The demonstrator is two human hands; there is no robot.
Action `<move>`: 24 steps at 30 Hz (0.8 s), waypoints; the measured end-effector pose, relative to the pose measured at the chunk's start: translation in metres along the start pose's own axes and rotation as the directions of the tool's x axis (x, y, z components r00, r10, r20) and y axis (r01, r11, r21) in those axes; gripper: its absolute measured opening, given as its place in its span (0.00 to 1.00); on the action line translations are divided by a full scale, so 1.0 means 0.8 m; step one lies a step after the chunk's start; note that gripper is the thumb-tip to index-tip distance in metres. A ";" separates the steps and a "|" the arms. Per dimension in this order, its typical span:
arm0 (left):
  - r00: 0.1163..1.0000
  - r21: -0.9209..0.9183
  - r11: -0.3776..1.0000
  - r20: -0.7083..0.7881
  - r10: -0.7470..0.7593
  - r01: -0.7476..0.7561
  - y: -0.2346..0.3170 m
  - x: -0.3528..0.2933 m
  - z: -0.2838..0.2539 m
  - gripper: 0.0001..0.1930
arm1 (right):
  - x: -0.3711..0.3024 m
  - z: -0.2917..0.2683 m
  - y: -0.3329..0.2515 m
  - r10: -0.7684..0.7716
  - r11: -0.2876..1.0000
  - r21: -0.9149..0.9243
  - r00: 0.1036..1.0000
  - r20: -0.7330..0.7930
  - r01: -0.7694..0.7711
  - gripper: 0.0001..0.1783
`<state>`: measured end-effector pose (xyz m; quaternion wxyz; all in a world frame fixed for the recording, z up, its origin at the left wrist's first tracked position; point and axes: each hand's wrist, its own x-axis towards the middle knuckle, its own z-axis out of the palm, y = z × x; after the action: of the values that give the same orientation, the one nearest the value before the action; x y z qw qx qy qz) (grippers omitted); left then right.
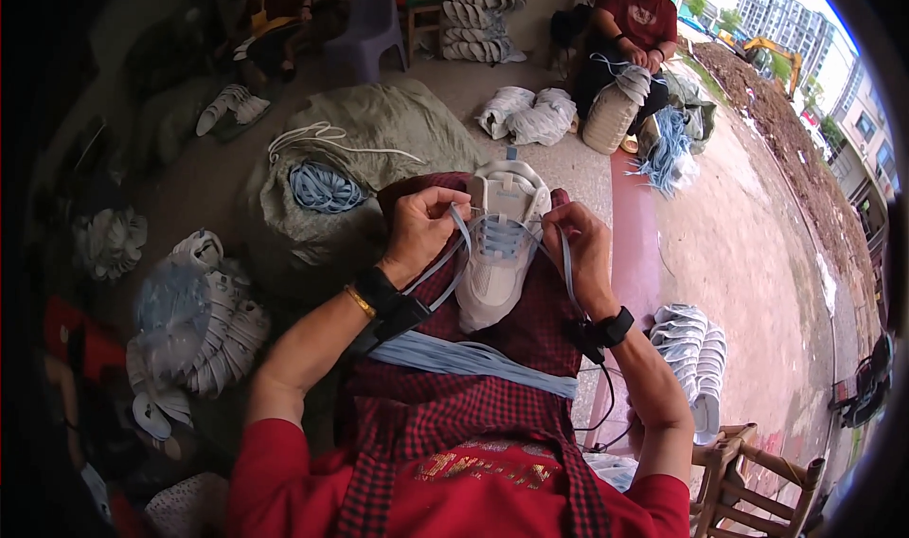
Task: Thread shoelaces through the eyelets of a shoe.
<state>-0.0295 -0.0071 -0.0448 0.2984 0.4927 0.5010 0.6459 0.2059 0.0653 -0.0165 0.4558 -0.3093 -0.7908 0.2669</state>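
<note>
On my lap, over a red and black checked apron (pixel 492 401), rests a white and grey shoe upper (pixel 492 282) with its toe toward me. Light blue shoelace (pixel 500 240) crosses its throat in several rows. My left hand (pixel 421 230) pinches one lace end beside the upper's left edge. At the right edge, my right hand (pixel 579 249) pinches the other end, which hangs down past the wrist. A bundle of loose light blue laces (pixel 473 360) lies across my lap below the toe.
A green sack (pixel 379 126) with a coil of blue laces (pixel 325 188) lies ahead left. Stacked shoe uppers stand at left (pixel 222 320) and right (pixel 689 353). A wooden chair (pixel 757 481) is near right. A co-worker (pixel 639 26) sits far right, handling an upper.
</note>
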 end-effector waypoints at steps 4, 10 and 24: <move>1.000 -0.046 0.999 -0.017 0.024 -0.025 -0.008 0.000 -0.002 0.08 | 0.003 0.003 -0.005 -0.081 0.995 -0.063 0.996 -0.023 0.080 0.06; 1.000 0.027 1.000 0.024 -0.010 0.009 -0.009 -0.001 -0.003 0.07 | 0.010 0.003 -0.015 -0.020 0.999 -0.030 0.999 0.045 0.021 0.08; 0.985 0.174 0.970 -0.008 0.173 -0.169 0.002 -0.007 0.007 0.07 | 0.026 -0.005 -0.010 0.085 0.994 0.039 0.960 0.266 -0.099 0.19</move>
<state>-0.0223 -0.0109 -0.0450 0.1920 0.5507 0.5140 0.6290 0.1997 0.0754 0.0025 0.3413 -0.2954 -0.8221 0.3470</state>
